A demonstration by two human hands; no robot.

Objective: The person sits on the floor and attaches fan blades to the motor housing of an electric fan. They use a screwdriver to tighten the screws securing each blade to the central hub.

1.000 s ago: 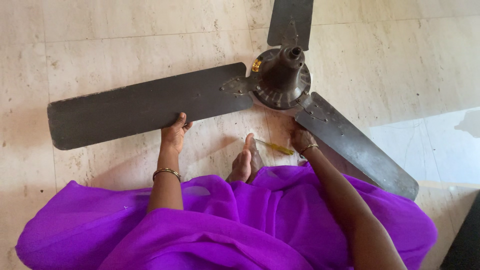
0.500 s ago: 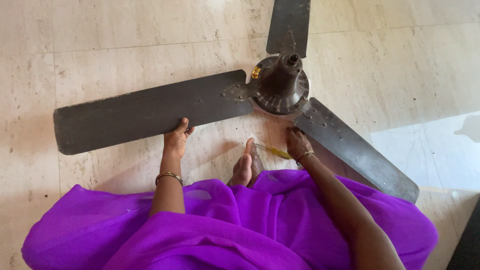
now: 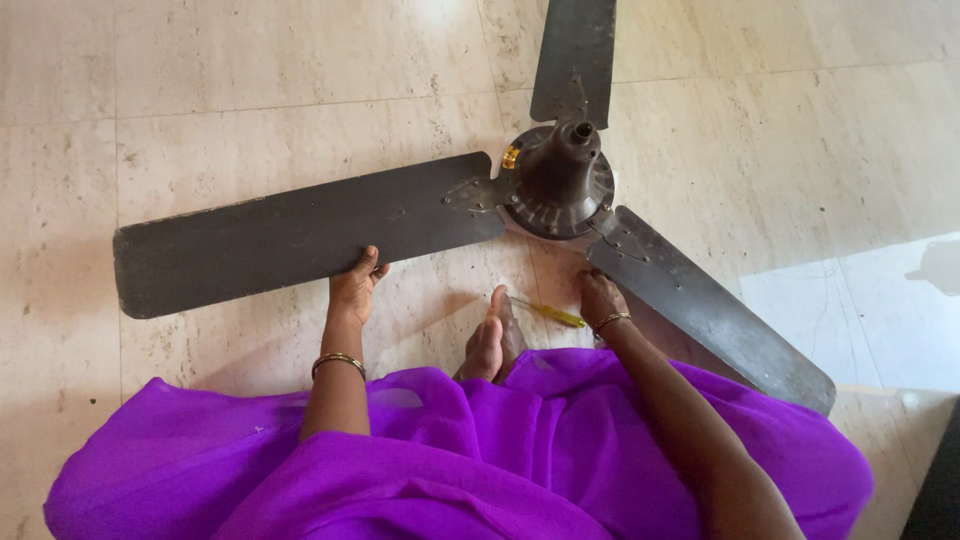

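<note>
While squatting on the pale stone floor point(image 3: 250, 90) in a purple garment point(image 3: 450, 460), held a dark ceiling fan point(image 3: 560, 180) by two of its blades. Left hand point(image 3: 352, 285) gripped the near edge of the long left blade point(image 3: 300, 232): thumb on top, remaining fingers curled under, closed on the blade. Right hand point(image 3: 598, 297) rested at the near edge of the right blade point(image 3: 710, 310), fingertips touching it close to where the blade meets the motor hub; fingers bent, but could not tell whether closed around the edge or only pressing against it. Just beyond both sets of fingers, between them, lay the round hub with its short shaft pointing up. Third blade point(image 3: 575, 55) stretched away from the fingers, beyond the hub. Between the two hands, just beside the right fingers, lay a yellow-handled screwdriver point(image 3: 548, 313) on the floor, touching neither hand. Next to its tip, a bare foot point(image 3: 492, 340). Thin bangle point(image 3: 338, 360) on the left wrist.
</note>
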